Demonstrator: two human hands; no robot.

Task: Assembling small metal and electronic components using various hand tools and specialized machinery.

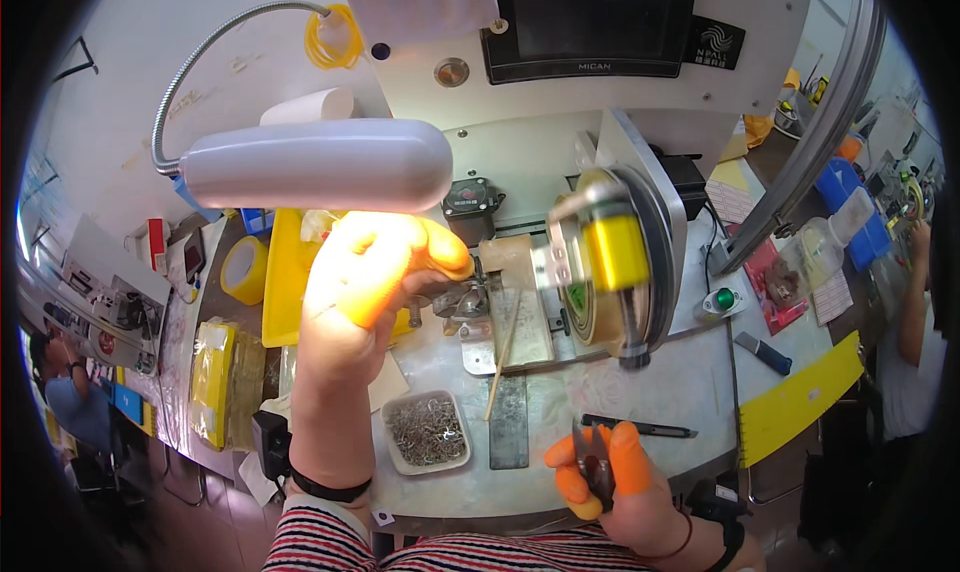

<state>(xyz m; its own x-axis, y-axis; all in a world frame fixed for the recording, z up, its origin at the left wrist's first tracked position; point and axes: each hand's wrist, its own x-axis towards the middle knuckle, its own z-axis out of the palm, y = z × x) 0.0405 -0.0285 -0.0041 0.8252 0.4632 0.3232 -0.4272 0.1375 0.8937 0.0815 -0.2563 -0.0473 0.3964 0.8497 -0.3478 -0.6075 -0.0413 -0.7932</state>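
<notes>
Orange finger covers sheathe the fingers of my left hand (370, 282), brightly lit below a white lamp (320, 167). Its fingertips are pinched together at a small metal fixture (468, 307) on the bench machine; whatever lies between them is too small and overexposed to make out. Lower right, near the bench's front edge, my right hand (625, 487), also with orange finger covers, is closed around small dark snips (594, 462). The snips' two pointed tips face away from me. Just beyond them lies a black cutter knife (640, 427).
A square dish (392, 452) of small metal pieces stands between my arms, beside a dark flat plate (508, 424) and a thin stick (502, 360). A large reel (655, 262) with a yellow block projects over the bench. A yellow tray (282, 292) stands left; coworkers sit at both sides.
</notes>
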